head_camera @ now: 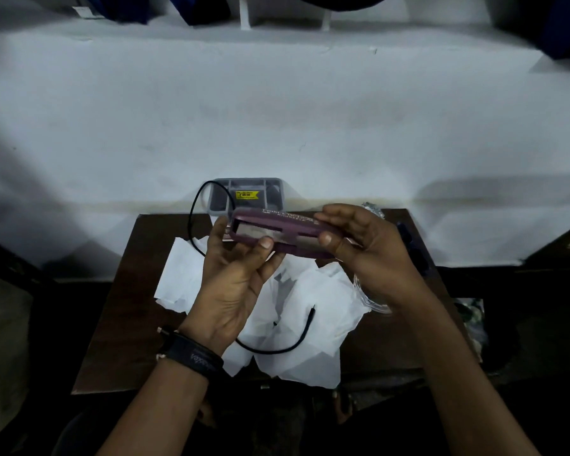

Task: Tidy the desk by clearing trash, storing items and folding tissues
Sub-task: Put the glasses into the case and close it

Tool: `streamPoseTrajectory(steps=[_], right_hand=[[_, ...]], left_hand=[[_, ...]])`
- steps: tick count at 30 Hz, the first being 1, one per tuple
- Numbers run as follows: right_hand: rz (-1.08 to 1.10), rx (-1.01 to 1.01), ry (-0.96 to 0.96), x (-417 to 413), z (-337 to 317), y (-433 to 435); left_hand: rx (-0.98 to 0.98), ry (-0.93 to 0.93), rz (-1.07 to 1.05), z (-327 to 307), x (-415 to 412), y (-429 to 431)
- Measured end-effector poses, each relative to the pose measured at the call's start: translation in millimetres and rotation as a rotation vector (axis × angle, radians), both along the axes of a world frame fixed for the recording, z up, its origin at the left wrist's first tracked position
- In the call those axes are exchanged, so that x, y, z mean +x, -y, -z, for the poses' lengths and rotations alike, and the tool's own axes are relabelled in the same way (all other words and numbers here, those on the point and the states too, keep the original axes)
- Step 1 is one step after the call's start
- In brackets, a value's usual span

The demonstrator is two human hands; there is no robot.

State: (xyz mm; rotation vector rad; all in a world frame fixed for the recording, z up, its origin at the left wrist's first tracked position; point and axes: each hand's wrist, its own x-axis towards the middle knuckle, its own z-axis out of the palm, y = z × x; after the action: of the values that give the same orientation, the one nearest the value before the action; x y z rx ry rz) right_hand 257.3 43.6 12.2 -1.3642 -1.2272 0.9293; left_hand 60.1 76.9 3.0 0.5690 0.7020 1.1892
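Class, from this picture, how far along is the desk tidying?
Nothing looks finished yet. In hand: the left hand and right hand hold a purple box above the desk. Left: white tissues lie crumpled and unfolded, a black cable trails over them, and the grey tray waits at the back.

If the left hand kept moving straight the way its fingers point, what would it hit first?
Probably the grey tray just beyond, since the left hand already holds the purple case and carries it along; depth is hard to judge.
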Motion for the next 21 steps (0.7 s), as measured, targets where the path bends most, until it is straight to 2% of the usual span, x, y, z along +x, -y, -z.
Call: streamPoseTrajectory(steps=[5, 8, 10, 13, 17, 21], right_hand=[[0.189, 0.011, -0.152, -5, -7, -8], [0.223, -0.018, -0.216, -12, -4, -13], [0.267, -0.008, -0.171, -14, 0, -17], [0.253, 0.015, 0.032, -13, 7, -20], [0.214, -0.03, 0.034, -15, 10, -20], [0.198, -0.049, 0.05, -13, 10, -18]], left_hand=[[0.037, -0.065, 0.074, 7, -3, -1], [0.037, -0.092, 0.168, 7, -6, -1], [0.002, -0.098, 0.199, 5, -8, -2], [-0.066, -0.094, 0.153, 0, -8, -4], [-0.063, -0.266, -0.009, 2, -2, -1], [-0.052, -0.356, -0.084, 6, 4, 0]])
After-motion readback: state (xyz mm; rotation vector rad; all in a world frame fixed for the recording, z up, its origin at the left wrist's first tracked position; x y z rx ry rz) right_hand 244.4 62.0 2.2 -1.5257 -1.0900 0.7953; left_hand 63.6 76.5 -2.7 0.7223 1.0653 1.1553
